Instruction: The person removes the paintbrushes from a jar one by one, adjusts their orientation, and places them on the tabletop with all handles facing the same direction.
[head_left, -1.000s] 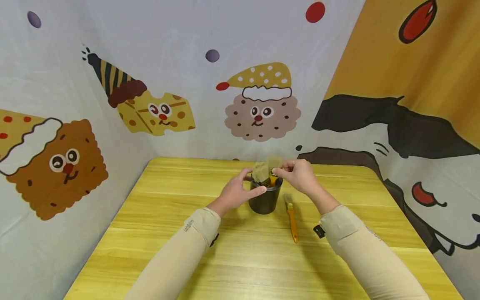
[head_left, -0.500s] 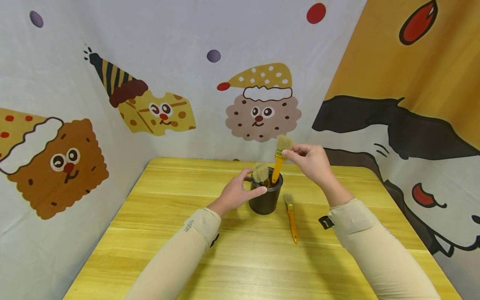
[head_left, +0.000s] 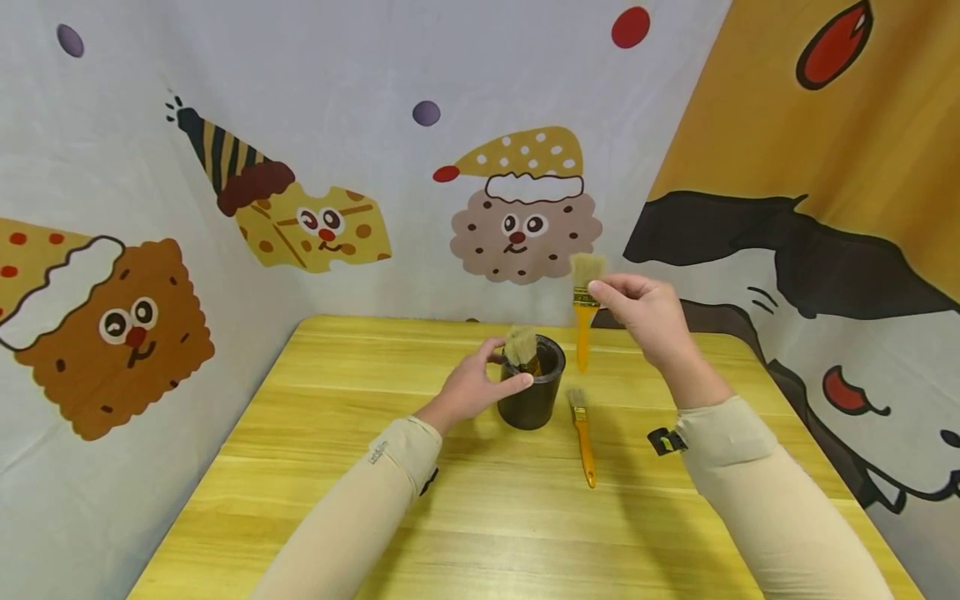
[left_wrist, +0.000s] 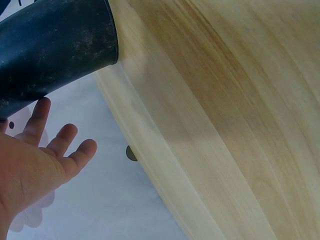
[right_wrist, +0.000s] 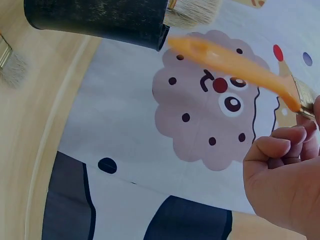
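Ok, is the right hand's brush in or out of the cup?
Out: in the head view, the held brush shows to its bottom end, apart from the cup.

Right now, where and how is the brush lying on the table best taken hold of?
Probably by the middle of its orange handle, from above and the right: the brush lies flat, handle toward the person, and the dark cup stands close to the left of the bristles.
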